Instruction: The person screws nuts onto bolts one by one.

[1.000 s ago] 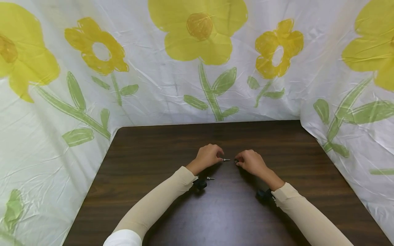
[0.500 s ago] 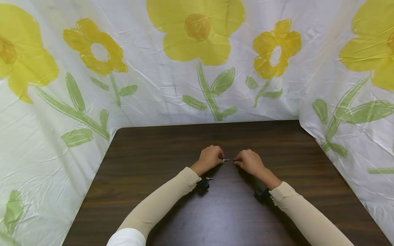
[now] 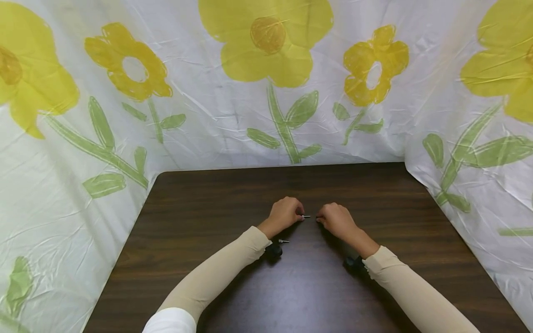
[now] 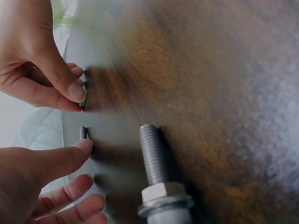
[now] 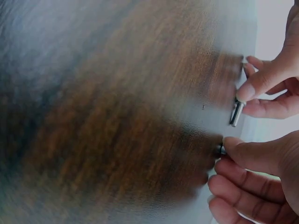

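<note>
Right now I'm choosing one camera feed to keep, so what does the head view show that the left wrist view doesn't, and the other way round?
Only the head view: both sleeves, the black wrist devices and the curtain's yellow flowers.

Only the left wrist view: the threads, nut and washer of the loose bolt, too small to make out from the head.

Both: the table, that bolt lying on it, the left hand pinching another bolt, and the right hand facing it.

Silver bolt [image 5: 237, 113], held sideways, small metal piece [image 5: 223, 150] (mostly hidden), apart
</note>
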Tool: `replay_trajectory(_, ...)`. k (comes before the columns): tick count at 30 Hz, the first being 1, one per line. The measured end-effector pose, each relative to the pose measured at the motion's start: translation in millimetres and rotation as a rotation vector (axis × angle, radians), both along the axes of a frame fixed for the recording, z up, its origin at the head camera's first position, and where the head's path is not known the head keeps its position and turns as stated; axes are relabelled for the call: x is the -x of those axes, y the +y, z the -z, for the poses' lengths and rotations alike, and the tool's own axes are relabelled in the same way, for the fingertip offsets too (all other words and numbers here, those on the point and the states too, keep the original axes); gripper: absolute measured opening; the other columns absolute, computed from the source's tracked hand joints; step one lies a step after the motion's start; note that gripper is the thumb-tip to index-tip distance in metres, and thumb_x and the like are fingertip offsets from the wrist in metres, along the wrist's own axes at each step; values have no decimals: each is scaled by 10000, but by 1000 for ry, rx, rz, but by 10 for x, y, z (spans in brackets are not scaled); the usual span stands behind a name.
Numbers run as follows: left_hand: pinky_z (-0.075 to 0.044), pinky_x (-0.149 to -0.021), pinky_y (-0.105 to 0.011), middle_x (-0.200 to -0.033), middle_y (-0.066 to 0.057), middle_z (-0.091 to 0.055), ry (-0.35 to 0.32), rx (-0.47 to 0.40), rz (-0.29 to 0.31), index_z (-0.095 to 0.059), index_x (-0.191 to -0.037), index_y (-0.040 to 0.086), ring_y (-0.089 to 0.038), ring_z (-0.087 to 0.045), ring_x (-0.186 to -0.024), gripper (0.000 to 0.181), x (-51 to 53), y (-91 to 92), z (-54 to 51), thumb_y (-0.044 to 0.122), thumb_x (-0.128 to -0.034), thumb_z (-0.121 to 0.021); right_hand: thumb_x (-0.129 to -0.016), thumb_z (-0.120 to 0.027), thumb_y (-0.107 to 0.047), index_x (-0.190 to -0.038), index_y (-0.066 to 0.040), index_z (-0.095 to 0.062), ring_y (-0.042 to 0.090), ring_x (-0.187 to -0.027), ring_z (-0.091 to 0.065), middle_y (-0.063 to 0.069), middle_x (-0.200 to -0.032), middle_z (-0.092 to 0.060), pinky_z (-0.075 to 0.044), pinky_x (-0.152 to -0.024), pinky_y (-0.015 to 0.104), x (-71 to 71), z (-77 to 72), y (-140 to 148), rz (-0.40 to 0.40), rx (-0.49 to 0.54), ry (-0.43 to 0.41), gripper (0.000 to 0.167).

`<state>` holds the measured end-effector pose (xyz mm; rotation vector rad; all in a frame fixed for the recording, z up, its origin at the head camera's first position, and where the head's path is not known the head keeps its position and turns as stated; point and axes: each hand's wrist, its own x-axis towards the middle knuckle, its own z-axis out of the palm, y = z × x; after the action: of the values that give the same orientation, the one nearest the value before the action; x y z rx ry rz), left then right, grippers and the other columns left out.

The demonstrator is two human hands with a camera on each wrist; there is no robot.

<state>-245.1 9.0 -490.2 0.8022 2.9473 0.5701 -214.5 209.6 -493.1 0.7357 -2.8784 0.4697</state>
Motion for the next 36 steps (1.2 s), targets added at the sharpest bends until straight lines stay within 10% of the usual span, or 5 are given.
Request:
replay_trajectory(13,-546,-657,-283,-842,104,-724,-20,-5,42,-784,-876,210,-74,-648,-746,63,24,-29,8,262,-885,-818,-831,-834,-86,-730,-120,-760,166,-640,-661,2,-733,-709,-564,-574,385,-8,-9,-35,24,-48,-2,130)
replay_trajectory(22,-549,-692,-255,-811,29,-742,-38,-140,76,-787,-831,106,-106,-670,-737,60,86,-83,-16,141,-873,-814,-838,-775,-57,-647,-164,-658,63,-486,-461,-91,-572,-551,-394,-468,276,27,9,-11,-27,-32,-49,248)
replay_trajectory(36,-518,-609,-186,-767,1,-757,-97,-358,50,-811,-846,52,-43,-655,-645,47,157,-245,-8,86,-827,-837,-850,-788,-89,-694,-152,-698,49,-512,-492,-80,-614,-600,-445,-487,278,42,13,6,-38,-44,-49,191)
